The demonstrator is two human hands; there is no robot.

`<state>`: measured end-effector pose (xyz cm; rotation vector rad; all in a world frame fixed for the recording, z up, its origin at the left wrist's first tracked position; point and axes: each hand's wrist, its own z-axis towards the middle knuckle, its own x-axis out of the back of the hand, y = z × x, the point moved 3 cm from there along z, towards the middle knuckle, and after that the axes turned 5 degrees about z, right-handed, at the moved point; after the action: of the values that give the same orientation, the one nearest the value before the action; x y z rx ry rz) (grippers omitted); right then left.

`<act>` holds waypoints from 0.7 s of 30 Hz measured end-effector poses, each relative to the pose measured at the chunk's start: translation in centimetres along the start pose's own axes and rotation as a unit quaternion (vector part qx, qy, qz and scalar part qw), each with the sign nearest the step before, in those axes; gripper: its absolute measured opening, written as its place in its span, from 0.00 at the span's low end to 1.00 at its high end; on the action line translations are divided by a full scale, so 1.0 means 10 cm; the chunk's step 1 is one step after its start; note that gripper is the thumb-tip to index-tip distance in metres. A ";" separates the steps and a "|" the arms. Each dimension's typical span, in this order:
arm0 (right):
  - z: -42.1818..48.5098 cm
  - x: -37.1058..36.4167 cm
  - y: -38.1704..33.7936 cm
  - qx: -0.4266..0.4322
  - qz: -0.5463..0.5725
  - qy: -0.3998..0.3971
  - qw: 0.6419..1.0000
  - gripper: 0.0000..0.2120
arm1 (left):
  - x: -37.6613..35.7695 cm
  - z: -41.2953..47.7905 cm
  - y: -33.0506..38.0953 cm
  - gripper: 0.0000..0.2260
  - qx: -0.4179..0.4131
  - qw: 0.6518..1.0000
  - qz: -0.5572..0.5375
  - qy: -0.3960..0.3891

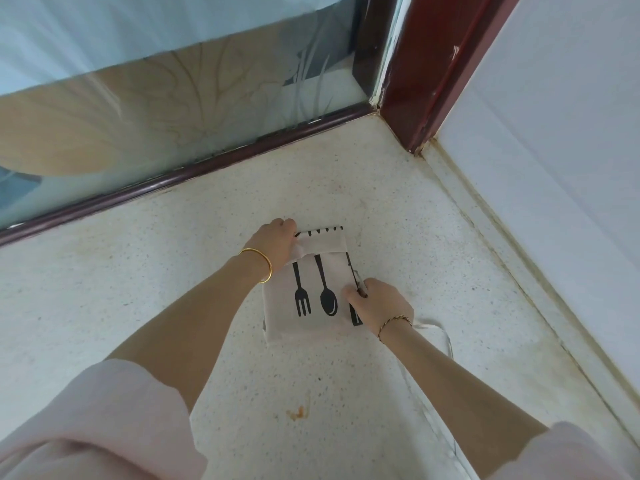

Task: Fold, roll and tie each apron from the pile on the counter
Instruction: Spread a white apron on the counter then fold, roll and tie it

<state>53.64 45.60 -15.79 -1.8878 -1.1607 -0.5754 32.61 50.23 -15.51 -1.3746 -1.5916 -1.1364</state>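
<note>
A folded beige apron (313, 327) printed with a black fork and spoon lies on the speckled counter (138, 306). Its far end is turned over into a short roll (323, 242). My left hand (273, 242) grips the left end of that roll, fingers curled over the cloth. My right hand (379, 303) pinches the apron's right edge near a dark strip. A white apron string (433, 327) trails from under my right wrist toward the counter's near edge.
A frosted glass pane in a dark frame (194, 171) runs along the counter's far side. A dark red post (426, 81) stands in the corner and a pale wall (554, 168) bounds the right. An orange stain (298, 413) marks the near counter.
</note>
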 end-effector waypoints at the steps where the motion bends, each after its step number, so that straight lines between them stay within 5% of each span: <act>1: 0.00 0.00 -0.01 -0.001 -0.008 0.005 1.000 0.17 | -0.02 0.01 0.00 0.08 0.002 1.000 0.006 -0.002; 6: 0.03 -0.05 -0.02 -0.007 -0.038 0.018 0.999 0.17 | -0.03 -0.04 0.03 0.09 0.037 0.999 0.014 0.023; 11: 0.05 -0.05 -0.07 -0.020 -0.073 0.013 0.997 0.17 | -0.10 -0.35 0.33 0.12 -0.013 0.972 0.087 0.218; 16: 0.08 -0.06 -0.05 -0.011 -0.029 -0.023 0.999 0.18 | -0.55 -0.51 0.42 0.28 -0.030 0.991 0.117 0.055; 21: 0.04 0.41 0.10 -0.005 -0.024 0.031 0.999 0.14 | -0.63 -0.48 0.39 0.29 -0.018 0.991 0.126 0.043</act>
<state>56.39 47.76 -13.46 -1.8414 -1.1676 -0.6626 37.36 43.69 -19.16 -1.4836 -1.3001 -1.0603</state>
